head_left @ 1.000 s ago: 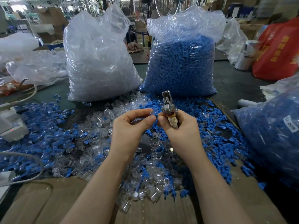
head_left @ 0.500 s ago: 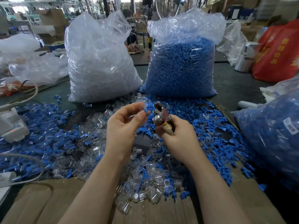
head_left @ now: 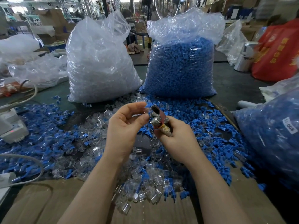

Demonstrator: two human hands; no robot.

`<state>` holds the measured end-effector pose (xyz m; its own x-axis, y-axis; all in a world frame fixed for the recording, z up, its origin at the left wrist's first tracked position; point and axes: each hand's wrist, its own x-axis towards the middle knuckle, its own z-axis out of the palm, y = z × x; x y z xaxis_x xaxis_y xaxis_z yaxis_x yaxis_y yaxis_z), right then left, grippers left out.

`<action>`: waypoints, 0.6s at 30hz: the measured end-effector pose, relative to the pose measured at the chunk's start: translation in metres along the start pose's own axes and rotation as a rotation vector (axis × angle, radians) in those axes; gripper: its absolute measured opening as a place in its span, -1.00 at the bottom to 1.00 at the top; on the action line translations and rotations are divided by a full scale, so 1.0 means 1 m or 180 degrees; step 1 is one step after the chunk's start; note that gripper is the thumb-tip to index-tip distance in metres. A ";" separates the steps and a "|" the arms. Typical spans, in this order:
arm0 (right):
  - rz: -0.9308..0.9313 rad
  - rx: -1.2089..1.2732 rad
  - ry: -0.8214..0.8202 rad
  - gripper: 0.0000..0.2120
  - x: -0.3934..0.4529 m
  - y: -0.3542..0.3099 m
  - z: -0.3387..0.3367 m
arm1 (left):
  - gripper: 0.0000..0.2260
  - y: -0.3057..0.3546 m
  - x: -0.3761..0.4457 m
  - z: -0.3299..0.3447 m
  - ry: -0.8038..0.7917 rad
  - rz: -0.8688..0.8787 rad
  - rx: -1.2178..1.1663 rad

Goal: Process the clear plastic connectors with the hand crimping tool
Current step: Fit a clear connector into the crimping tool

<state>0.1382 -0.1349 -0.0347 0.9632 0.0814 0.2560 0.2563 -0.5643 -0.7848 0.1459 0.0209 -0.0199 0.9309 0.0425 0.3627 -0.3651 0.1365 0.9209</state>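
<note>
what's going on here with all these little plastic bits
A person is working over a table heaped with loose clear and blue connectors. The right hand grips a small metal crimping tool upright, while the left hand pinches something small and clear right beside the tool's head, too small to identify. Behind stand a bag of clear parts and a bag of blue parts.

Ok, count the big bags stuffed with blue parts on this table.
2. One blue-filled bag stands upright at the back, right of the clear-filled bag. Another blue-filled bag lies at the right edge, partly cut off, so more may be hidden.
</note>
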 end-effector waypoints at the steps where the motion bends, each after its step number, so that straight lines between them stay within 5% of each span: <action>1: -0.0001 -0.0050 0.0006 -0.98 0.000 0.000 0.000 | -0.75 0.000 0.000 0.000 -0.0004 -0.0007 -0.0019; 18: -0.0043 -0.0476 0.0073 -0.94 -0.001 -0.001 0.000 | -0.73 0.001 -0.001 0.000 -0.0054 -0.0132 -0.0047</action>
<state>0.1365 -0.1348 -0.0342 0.9573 0.0719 0.2801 0.2526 -0.6795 -0.6888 0.1449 0.0209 -0.0192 0.9449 0.0198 0.3269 -0.3260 0.1524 0.9330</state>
